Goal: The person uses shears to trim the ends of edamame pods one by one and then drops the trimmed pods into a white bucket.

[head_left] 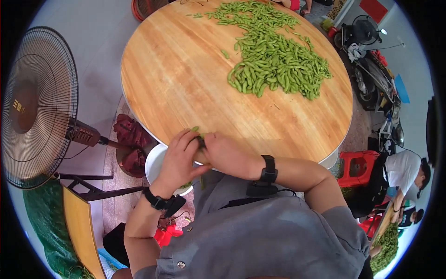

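Now the round wooden table (186, 79) dominates, its far right side heaped with green pods (278, 65); a white tub (154, 162) sits by the near-left rim; left hand (176, 156) and right hand (230, 153) meet at the edge, fingers bent inward, one small pod (194, 129) showing at the left fingertips, exact pinch hidden.

A round wooden table (181, 79) bears green pods (279, 65).

yellow characters (19, 106), across the dark round hub (25, 120), fan (52, 100) at left
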The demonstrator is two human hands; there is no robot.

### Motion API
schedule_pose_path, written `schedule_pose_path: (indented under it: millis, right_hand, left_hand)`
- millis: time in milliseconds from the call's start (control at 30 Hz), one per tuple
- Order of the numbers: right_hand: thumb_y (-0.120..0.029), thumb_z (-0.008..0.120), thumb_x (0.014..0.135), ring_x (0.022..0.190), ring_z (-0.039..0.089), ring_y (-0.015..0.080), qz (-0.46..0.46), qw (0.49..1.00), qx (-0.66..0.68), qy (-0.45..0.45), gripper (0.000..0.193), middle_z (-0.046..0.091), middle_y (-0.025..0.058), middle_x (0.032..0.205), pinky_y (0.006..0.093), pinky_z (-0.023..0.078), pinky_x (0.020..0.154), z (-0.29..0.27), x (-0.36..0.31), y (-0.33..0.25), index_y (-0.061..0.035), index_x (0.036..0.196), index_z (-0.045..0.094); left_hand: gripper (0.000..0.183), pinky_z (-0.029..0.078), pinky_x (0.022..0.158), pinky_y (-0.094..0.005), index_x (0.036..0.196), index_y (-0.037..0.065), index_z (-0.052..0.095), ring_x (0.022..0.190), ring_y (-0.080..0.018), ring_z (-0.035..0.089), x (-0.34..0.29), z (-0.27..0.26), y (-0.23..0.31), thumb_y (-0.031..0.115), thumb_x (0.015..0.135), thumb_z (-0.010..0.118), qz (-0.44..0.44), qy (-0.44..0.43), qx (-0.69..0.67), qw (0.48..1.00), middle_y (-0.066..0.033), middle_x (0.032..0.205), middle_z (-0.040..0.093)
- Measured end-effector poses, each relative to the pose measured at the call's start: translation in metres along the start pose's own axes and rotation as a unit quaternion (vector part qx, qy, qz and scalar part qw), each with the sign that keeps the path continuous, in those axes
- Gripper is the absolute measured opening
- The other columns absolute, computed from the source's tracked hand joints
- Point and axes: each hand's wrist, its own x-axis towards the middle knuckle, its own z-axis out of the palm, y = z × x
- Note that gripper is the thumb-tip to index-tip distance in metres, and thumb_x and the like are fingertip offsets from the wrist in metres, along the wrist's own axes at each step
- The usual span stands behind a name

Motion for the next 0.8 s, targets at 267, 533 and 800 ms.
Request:
schedule_pose_path:
  millis: [267, 533, 800]
  right_hand:
    - [-0.016, 0.054, 0.075, 0.069, 0.057, 0.0408, -0.030, 0.985, 0.167, -0.003, 0.022, 0.057, 0.0246, 0.072, 0.0456, 0.046, 0.063, 0.074, 0.036, -0.016, 0.0056, 0.081, 0.054]
    - [-0.018, 0.052, 0.077, 0.073, 0.057, 0.0394, 0.108, 0.973, 0.066, 0.195, 0.018, 0.057, 0.0226, 0.075, 0.0463, 0.044, 0.064, 0.019, 0.025, 0.095, -0.0019, 0.083, 0.057]
    - [-0.025, 0.061, 0.075, 0.082, 0.055, 0.0369, 0.255, 0.933, -0.059, 0.246, 0.027, 0.055, 0.0197, 0.094, 0.0429, 0.047, 0.070, -0.059, 0.041, 0.192, -0.0012, 0.087, 0.058]
  left_hand:
    - [0.054, 0.037, 0.093, -0.0444, 0.103, -0.001, 0.052, 0.113, -0.0401, 0.038, -0.067, -0.026, -0.018, 0.017, 0.059, 0.074, -0.090, 0.011, 0.063, 0.994, -0.0187, 0.117, 0.045]
    - [0.034, 0.046, 0.081, -0.0388, 0.096, -0.002, 0.058, 0.093, -0.0296, 0.056, -0.087, -0.022, -0.039, 0.017, 0.071, 0.070, -0.204, -0.072, 0.035, 0.976, -0.0174, 0.098, 0.058]
    - [0.012, 0.046, 0.070, -0.0213, 0.093, -0.003, 0.058, 0.078, -0.0105, 0.059, 0.033, -0.013, 0.041, 0.006, 0.087, 0.054, -0.267, 0.061, -0.362, 0.891, -0.0049, 0.086, 0.062]
